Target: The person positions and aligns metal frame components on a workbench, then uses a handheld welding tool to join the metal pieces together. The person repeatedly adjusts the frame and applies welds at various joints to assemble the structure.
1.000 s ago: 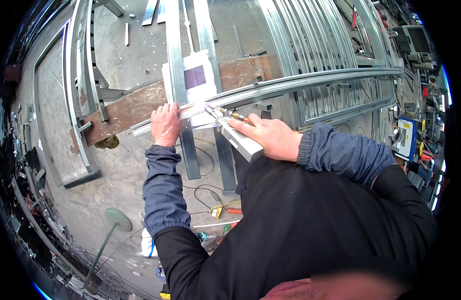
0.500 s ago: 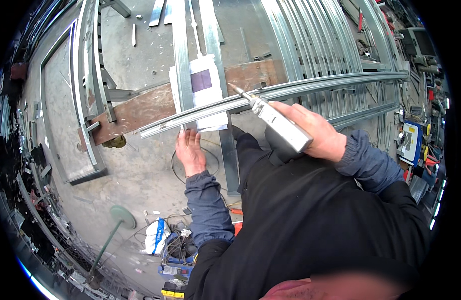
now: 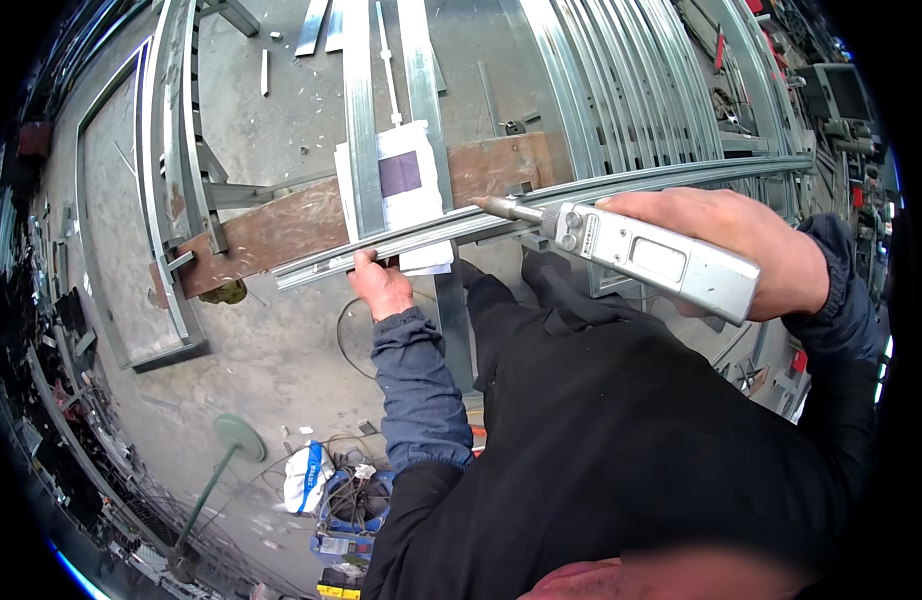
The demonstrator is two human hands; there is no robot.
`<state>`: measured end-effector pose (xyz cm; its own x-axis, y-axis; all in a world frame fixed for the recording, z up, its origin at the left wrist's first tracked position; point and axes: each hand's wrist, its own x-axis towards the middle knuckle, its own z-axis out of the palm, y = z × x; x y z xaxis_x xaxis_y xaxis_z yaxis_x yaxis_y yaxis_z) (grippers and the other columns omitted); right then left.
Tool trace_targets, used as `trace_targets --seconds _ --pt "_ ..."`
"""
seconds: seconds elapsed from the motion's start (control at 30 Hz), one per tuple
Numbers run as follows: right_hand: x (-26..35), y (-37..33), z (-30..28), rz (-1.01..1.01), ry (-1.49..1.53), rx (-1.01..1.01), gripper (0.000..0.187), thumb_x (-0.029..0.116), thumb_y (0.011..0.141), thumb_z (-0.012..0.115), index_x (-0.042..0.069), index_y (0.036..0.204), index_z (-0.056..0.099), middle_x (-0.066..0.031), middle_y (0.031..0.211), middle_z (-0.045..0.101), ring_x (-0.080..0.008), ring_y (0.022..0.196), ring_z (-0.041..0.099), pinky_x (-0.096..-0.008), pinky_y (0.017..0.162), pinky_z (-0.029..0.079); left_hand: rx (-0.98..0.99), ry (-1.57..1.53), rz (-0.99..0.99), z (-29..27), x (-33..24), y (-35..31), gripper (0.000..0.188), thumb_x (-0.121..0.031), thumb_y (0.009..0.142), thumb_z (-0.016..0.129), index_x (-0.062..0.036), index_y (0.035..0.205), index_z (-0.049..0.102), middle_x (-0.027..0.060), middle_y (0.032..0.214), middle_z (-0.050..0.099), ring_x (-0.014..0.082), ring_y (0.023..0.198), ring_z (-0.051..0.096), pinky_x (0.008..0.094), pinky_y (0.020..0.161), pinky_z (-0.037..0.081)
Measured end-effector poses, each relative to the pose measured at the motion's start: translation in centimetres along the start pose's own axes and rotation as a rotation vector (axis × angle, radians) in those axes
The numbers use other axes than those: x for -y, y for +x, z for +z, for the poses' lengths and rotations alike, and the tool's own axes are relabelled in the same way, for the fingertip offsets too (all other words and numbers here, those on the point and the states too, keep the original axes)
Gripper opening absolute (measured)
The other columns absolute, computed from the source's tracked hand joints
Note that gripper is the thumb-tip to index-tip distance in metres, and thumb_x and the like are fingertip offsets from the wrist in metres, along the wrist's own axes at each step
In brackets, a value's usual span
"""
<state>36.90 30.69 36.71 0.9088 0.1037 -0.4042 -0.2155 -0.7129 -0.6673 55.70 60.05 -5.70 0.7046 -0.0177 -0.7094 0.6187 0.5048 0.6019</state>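
My right hand (image 3: 756,235) is wrapped round a silver welding gun (image 3: 656,262) with a pointed, copper-coloured nozzle. That nozzle points left, just above a long grooved metal rail (image 3: 631,181), with its tip close over the rail; contact cannot be made out. My left hand (image 3: 383,288) grips the near edge of the rail toward its left end, thumb on top and the other fingers curled under, partly hidden. The rail lies crosswise over two upright-running metal bars (image 3: 362,120). White paper sheets (image 3: 413,210) with a dark purple patch lie beneath the bars.
A rusty brown plate (image 3: 271,228) runs under the bars. Several parallel metal profiles (image 3: 621,90) lie to the far right. On the left stands a metal frame (image 3: 171,345). Cables, a blue-and-white bag (image 3: 306,478) and a green round-topped stand (image 3: 239,438) are at the lower left.
My left hand has gone from spread fingers against the rail to gripping its edge. My right hand has moved right and nearer with the welding gun, whose body now lies flatter.
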Motion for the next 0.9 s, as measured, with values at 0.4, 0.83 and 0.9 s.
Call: trace_targets --seconds 0.4,0.83,0.9 --pt "-6.4 13.2 -2.2 -0.060 0.218 0.378 0.079 0.013 0.088 0.083 0.013 0.162 0.058 -0.0174 0.118 0.080 -0.0380 0.100 0.078 -0.0457 0.093 0.062 -0.049 -0.217 0.004 -0.2 0.8 1.2 0.036 0.006 0.095 0.051 0.0089 0.131 0.056 0.0158 0.121 0.061 0.0359 0.118 0.067 0.0622 0.122 0.056" --pt "-13.6 22.3 2.8 0.085 0.262 0.600 0.052 0.020 0.093 0.081 0.003 0.140 0.067 -0.0161 0.108 0.079 -0.0266 0.092 0.074 -0.0406 0.088 0.061 -0.220 -0.370 -0.138 0.2 -0.1 1.5 0.042 0.010 0.090 0.047 0.0004 0.129 0.057 0.0130 0.124 0.063 0.0318 0.116 0.067 0.0583 0.117 0.057" --pt "-14.1 22.7 3.2 0.092 0.295 0.593 0.044 0.022 0.095 0.080 -0.002 0.130 0.070 -0.0160 0.103 0.078 -0.0243 0.088 0.073 -0.0394 0.084 0.061 -0.249 -0.345 -0.096 1.9 -0.6 0.4 0.044 0.010 0.087 0.048 -0.0008 0.129 0.059 0.0124 0.128 0.066 0.0314 0.123 0.068 0.0610 0.121 0.054"
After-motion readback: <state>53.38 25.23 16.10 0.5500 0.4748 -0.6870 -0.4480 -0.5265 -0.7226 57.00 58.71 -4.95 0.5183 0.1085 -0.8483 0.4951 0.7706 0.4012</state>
